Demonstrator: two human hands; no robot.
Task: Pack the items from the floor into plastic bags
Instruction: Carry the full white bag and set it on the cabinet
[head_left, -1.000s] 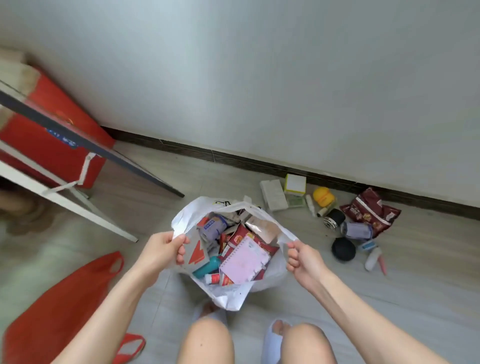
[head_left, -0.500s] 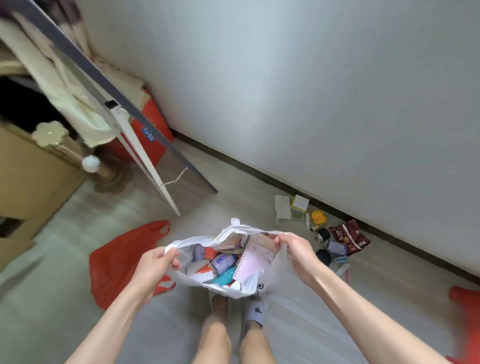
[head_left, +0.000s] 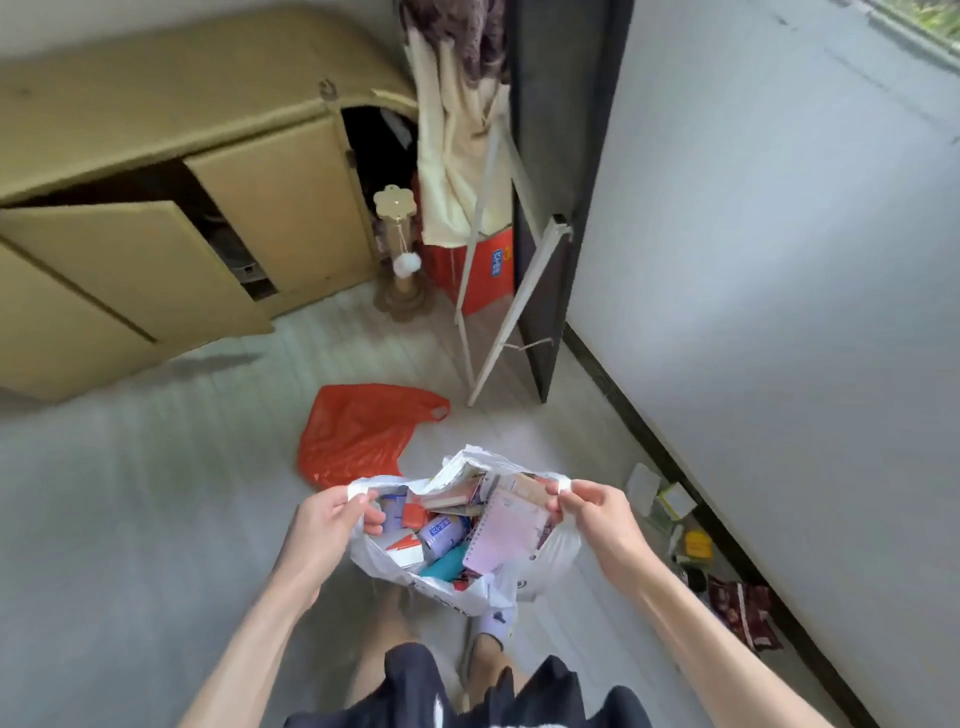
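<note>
Left hand: fingers curled round the left handle of the white plastic bag, gripping it.
Right hand: pinches the bag's right handle between thumb and fingertips; the two hands are apart and hold the mouth wide.
White plastic bag: hangs above the person's feet, full; a pink spiral notebook leans at its right side, a lilac can and a teal tube lie in the middle.
Floor items: small boxes, a yellow object and a dark red snack packet lie along the wall on the right, blurred.
Red plastic bag: flat on the floor just beyond the white one.
Far: tan cabinet, white folding rack, red box.
</note>
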